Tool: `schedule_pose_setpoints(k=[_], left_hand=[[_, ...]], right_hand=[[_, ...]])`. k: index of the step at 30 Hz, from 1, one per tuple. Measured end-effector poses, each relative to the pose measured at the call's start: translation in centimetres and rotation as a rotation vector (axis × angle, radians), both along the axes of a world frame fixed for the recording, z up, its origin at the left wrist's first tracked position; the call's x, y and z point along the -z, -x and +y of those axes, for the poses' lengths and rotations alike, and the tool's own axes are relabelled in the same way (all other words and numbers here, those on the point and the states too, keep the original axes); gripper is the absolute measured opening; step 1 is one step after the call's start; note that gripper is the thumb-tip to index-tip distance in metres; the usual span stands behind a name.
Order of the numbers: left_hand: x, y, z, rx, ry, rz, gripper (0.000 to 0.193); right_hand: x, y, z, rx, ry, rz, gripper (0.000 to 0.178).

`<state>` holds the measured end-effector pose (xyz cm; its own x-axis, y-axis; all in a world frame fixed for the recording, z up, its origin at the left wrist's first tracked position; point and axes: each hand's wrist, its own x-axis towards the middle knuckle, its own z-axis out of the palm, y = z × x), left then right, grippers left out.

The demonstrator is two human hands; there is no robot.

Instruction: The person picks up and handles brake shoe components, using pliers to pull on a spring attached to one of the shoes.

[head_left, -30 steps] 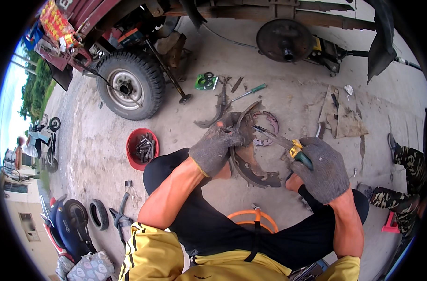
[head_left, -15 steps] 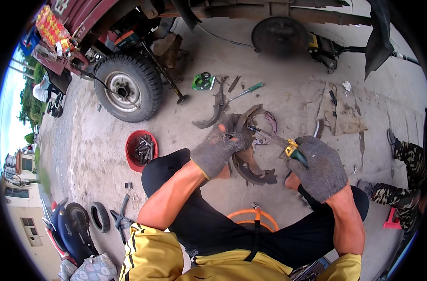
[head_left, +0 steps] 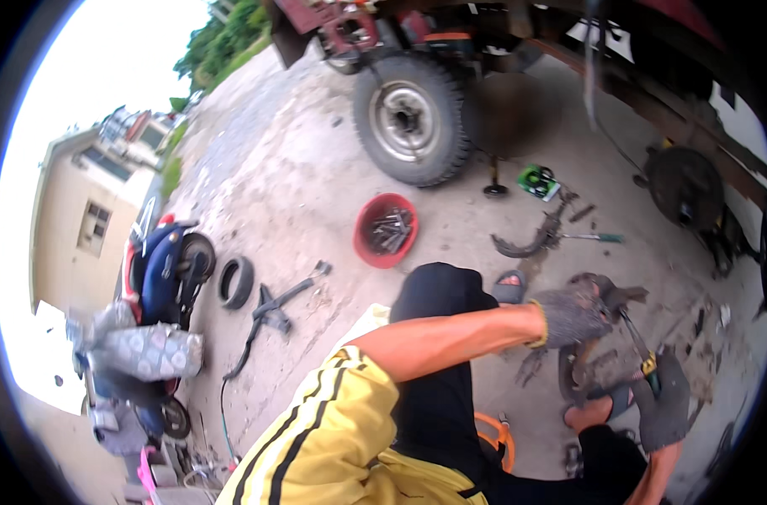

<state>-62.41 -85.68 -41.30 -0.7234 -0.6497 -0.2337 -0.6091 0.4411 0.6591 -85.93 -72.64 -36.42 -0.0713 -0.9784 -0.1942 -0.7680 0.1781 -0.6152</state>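
My left hand [head_left: 575, 316], in a grey knitted glove, is closed on a rusty curved brake shoe [head_left: 626, 296]. My right hand [head_left: 664, 402], gloved alike, grips a screwdriver [head_left: 649, 365] by its green and yellow handle. Its blade points up toward the shoe by my left hand; blur hides whether the tip touches it. Below my left hand, near my foot, is another curved brake shoe [head_left: 571, 370]. Farther off on the ground lie a dark brake shoe [head_left: 530, 246] and a green-handled screwdriver [head_left: 604, 238].
A red bowl [head_left: 366, 244] of metal parts stands left of my knee. Beyond it is a truck wheel [head_left: 408, 122], with a green package [head_left: 536, 180] of rings to its right. At the left are a loose tyre [head_left: 225, 290], black straps [head_left: 270, 313] and a blue motorcycle [head_left: 160, 273].
The view has swung left, so my hands and the ground items sit farther right in the picture. Both hands keep their hold on the brake shoe and the screwdriver.
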Motion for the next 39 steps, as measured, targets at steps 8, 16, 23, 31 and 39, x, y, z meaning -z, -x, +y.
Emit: schedule_pose_setpoints(k=[8, 16, 23, 31, 39], left_hand=[[-1.0, -1.2, 0.7, -0.304, -0.194, 0.199, 0.042], [1.7, -2.1, -0.2, -0.205, -0.136, 0.189, 0.037], [1.0, -2.5, 0.6, -0.245, -0.102, 0.285, 0.036], [-2.7, -3.2, 0.7, -0.261, -0.265, 0.18, 0.04], [-0.3, -3.4, -0.1, -0.166, -0.363, 0.214, 0.039]], right_hand=[[3.6, 1.2, 0.2, -0.246, 0.138, 0.393, 0.056], [2.9, -0.1, -0.5, -0.252, 0.081, 0.408, 0.059], [2.2, -0.7, -0.3, -0.077, -0.198, 0.033, 0.057], [3.1, -0.7, 0.4, 0.035, -0.241, -0.6, 0.041], [1.5, -1.8, -0.4, -0.192, -0.069, -0.113, 0.029]])
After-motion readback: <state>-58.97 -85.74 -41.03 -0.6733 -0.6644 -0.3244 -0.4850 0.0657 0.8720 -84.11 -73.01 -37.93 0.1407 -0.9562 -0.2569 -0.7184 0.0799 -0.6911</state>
